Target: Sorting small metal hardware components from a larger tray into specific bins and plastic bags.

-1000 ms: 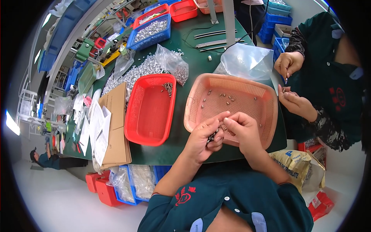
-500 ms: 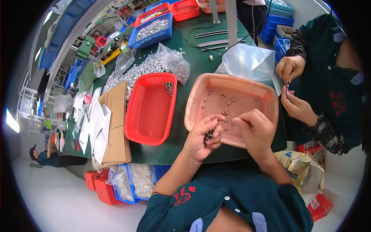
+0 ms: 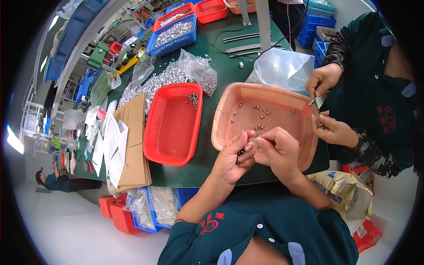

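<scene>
Several small dark metal fittings [image 3: 240, 153] show in the curled fingers of my left hand [image 3: 230, 161], whose thumb and forefinger are pinched together. My right hand [image 3: 282, 154] is closed in a pinch beside those fingertips; whatever it holds is too small to make out. Both hands are over the near edge of a pale pink mesh basket [image 3: 219, 117]. Scattered small metal fittings [image 3: 259, 127] lie on its floor. To the left stands a red basket [image 3: 170, 132], with a cluster of similar fittings [image 3: 193, 99] in its far right corner.
A co-worker's hands [image 3: 331, 130] are at the pink basket's right side, holding small parts. Beyond the baskets lie a clear plastic bag [image 3: 285, 70], a heap of shiny metal pieces [image 3: 154, 81] and metal rods [image 3: 247, 47]. Cardboard [image 3: 134, 150] with papers lies left.
My right hand has moved left, its fingertips meeting those of my left hand. The co-worker's hands have separated, one now over the pink basket's right rim.
</scene>
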`<state>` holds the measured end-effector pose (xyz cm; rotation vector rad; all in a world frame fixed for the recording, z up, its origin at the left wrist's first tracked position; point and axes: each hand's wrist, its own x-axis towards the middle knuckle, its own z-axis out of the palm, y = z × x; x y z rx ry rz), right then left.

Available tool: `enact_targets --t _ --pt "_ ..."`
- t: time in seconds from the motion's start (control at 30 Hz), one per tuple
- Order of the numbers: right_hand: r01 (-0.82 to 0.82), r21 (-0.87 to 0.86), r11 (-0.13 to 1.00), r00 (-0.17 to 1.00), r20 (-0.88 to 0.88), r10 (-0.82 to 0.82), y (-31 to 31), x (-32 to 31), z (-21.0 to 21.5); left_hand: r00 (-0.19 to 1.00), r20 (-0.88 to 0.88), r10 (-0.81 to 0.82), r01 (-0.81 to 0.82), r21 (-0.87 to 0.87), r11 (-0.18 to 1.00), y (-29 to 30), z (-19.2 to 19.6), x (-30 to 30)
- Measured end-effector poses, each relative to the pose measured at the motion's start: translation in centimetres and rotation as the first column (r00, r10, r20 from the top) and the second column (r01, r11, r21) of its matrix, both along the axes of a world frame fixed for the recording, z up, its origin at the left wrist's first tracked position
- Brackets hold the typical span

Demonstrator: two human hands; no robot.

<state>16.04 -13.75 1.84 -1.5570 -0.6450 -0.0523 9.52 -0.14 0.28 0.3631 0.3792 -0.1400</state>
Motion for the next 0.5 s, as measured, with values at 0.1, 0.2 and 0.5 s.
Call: enact_targets --t 0.1,0.2,0.5 --pt "-0.006 0.001 1.0 0.999 0.044 0.006 0.07 0.1 -0.43 1.0 -0.02 -0.004 0.004 -0.003 1.0 -0.09 0.05 -0.06" --pt "0.033 -0.041 0.999 0.973 0.228 -0.022 0.0 0.22 -0.06 1.0 -0.01 -0.004 0.004 -0.039 0.999 -0.03 -0.05 -0.06" --pt "0.134 -0.013 0.991 0.922 0.367 -0.12 -0.08 0.26 -0.11 0.995 0.094 -0.03 0.027 0.036 0.999 -0.02 0.44 -0.12"
